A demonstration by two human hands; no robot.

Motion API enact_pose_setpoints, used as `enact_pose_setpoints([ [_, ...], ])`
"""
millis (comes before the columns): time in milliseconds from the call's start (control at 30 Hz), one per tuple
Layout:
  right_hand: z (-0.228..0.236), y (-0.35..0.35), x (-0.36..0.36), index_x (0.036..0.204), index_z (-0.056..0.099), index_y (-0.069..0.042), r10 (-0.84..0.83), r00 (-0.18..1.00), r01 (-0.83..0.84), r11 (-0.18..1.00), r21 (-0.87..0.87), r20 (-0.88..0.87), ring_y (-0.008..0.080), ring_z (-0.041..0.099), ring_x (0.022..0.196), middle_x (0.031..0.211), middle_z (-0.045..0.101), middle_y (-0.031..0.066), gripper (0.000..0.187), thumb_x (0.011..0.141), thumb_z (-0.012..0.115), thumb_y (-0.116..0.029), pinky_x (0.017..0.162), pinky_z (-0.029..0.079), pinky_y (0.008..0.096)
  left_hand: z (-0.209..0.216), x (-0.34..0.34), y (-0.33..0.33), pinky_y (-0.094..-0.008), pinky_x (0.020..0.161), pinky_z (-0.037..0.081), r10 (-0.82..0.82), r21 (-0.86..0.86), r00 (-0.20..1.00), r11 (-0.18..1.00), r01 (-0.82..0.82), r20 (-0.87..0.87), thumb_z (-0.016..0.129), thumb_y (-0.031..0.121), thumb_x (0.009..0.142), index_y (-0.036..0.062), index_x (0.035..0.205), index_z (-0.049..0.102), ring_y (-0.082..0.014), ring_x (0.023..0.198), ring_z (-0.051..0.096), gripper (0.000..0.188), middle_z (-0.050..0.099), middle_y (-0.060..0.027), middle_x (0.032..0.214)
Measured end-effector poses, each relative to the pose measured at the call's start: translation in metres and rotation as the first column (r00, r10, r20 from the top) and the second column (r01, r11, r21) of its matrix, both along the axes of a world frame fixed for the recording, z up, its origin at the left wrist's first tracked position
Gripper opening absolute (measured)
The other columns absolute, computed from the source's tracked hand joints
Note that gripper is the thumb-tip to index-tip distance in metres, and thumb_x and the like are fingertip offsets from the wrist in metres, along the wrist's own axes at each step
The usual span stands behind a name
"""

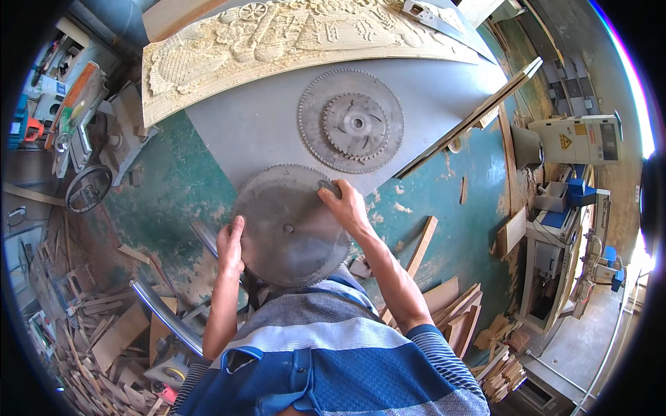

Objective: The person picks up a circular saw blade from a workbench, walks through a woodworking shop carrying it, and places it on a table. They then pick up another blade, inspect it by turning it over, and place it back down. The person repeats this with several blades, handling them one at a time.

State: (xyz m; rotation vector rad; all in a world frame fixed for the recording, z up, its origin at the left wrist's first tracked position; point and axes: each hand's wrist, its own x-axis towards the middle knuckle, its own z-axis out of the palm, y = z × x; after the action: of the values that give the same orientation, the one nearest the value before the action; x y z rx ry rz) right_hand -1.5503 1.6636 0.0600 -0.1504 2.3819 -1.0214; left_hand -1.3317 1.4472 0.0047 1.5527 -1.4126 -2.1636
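A large round saw blade (pixel 288 253) with a small centre hole is held flat in front of my body, near the close edge of the grey tabletop (pixel 243 132). My left hand (pixel 231 246) grips its left rim, thumb along the edge. At the upper right rim, my right hand (pixel 343 206) pinches the blade with the thumb on top; its other fingers are mostly hidden. Farther back on the tabletop lies another large saw blade (pixel 310 111), with a smaller saw blade (pixel 356 125) stacked on its middle.
A carved wooden panel (pixel 277 48) spans the table's far side, a hand plane-like metal tool (pixel 420 10) on it. A long wooden strip (pixel 479 114) leans by the right edge. Wood scraps (pixel 90 333) heap at lower left; boards (pixel 451 312) lie right of me.
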Motion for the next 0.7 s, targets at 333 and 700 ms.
enact_pose_setpoints([
  [333, -0.021, 0.050, 0.058, 0.121, 0.054, 0.003, -0.320, 0.946, 0.322, 0.946, -0.024, 0.056, 0.0242, 0.068, 0.084, 0.093, 0.071, 0.0180, 0.057, 0.085, 0.080, -0.033, 0.077, 0.055, 0.0360, -0.023, 0.001, 0.003, -0.0286, 0.091, 0.045, -0.186, -0.176, 0.982, 0.967, 0.185, 0.014, 0.078, 0.044, 0.091, -0.0050, 0.115, 0.066, -0.0134, 0.099, 0.057, 0.056, 0.066, -0.0030, 0.108],
  [700, -0.006, 0.067, 0.046, 0.115, 0.059, -0.001, -0.099, 0.942, 0.155, 0.976, 0.152, -0.321, 0.0370, 0.065, 0.092, 0.103, 0.066, 0.0196, 0.050, 0.081, 0.083, -0.029, 0.082, 0.053, 0.0440, -0.005, -0.008, 0.005, -0.0284, 0.082, 0.045, -0.240, -0.215, 0.965, 0.942, 0.258, 0.110, 0.077, 0.052, 0.089, -0.0026, 0.110, 0.067, -0.0123, 0.088, 0.053, 0.059, 0.063, -0.0009, 0.096],
])
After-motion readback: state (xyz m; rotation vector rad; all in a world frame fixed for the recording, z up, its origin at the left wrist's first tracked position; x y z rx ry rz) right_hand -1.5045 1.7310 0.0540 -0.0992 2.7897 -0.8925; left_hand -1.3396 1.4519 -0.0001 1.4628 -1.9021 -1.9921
